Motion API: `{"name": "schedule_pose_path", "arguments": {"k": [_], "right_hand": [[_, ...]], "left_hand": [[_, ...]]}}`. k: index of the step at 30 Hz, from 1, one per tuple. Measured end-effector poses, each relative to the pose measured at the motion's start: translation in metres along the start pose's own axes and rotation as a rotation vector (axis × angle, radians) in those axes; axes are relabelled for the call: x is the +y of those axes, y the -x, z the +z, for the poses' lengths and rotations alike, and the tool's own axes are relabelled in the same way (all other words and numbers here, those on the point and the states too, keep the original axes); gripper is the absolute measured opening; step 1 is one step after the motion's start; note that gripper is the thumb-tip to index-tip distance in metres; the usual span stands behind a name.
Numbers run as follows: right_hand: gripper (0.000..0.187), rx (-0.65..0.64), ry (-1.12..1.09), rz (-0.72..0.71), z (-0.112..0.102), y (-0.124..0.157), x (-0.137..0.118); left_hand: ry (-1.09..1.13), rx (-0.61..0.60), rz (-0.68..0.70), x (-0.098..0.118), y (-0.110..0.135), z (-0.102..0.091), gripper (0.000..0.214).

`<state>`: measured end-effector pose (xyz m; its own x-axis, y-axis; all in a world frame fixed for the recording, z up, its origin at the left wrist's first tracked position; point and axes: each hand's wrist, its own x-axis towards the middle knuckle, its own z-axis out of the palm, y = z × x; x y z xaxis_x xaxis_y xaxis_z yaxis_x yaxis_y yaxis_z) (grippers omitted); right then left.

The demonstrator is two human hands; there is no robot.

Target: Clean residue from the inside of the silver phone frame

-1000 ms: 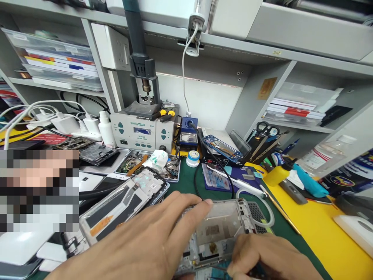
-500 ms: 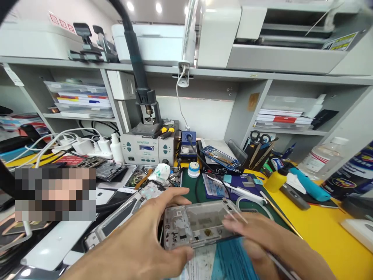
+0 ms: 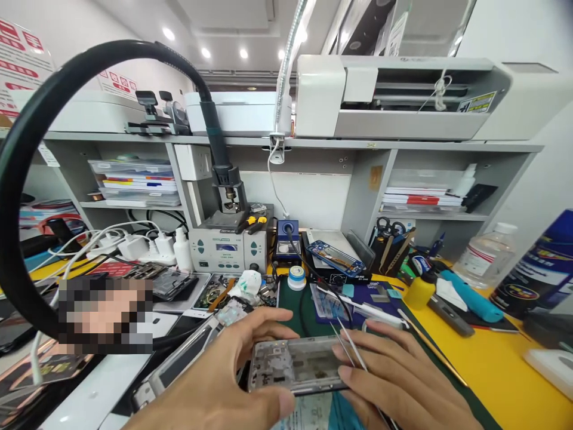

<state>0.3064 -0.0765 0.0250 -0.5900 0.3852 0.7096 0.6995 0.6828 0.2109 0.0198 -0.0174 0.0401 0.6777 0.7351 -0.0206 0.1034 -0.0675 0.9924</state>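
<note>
My left hand [image 3: 219,376] grips a bare phone frame [image 3: 290,361] by its left end, thumb along the near edge and fingers at the far edge. The frame is grey and worn, with smudges and small cutouts inside. At its right end lies my right hand [image 3: 403,376], with thin metal tweezers [image 3: 351,346] between the fingers. The tweezers' tips point up and away, standing apart above the frame. My right fingers cover the frame's right end. Below it, part of a blue and white packet [image 3: 342,412] shows.
Behind the hands stand a hot air station [image 3: 226,251], a small round jar [image 3: 296,278] and a blue phone frame [image 3: 335,257]. Phone parts [image 3: 174,283] crowd the left. A yellow bottle [image 3: 419,292] and a spray can [image 3: 537,269] stand right. A black hose [image 3: 11,179] arcs at left.
The view has tilted upward, so the shelves sit lower and more ceiling shows. The phone frame lies at a flatter angle. My right hand has turned, and the tweezers now point upward.
</note>
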Motion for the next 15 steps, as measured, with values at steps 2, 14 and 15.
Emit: {"name": "schedule_pose_path", "arguments": {"k": [2, 14, 15], "right_hand": [[0.023, 0.011, -0.018, 0.011, 0.0001, -0.0010, -0.0005], [0.026, 0.058, -0.136, 0.056, -0.0001, -0.0065, -0.0054], [0.026, 0.058, -0.147, 0.061, -0.0004, -0.0067, -0.0058]], "left_hand": [[0.016, -0.005, -0.001, -0.0027, 0.0002, -0.0002, 0.075], [0.009, -0.040, -0.044, 0.0031, 0.0041, -0.0019, 0.074], [0.013, -0.035, -0.046, 0.0026, 0.0041, -0.0015, 0.072]]}}
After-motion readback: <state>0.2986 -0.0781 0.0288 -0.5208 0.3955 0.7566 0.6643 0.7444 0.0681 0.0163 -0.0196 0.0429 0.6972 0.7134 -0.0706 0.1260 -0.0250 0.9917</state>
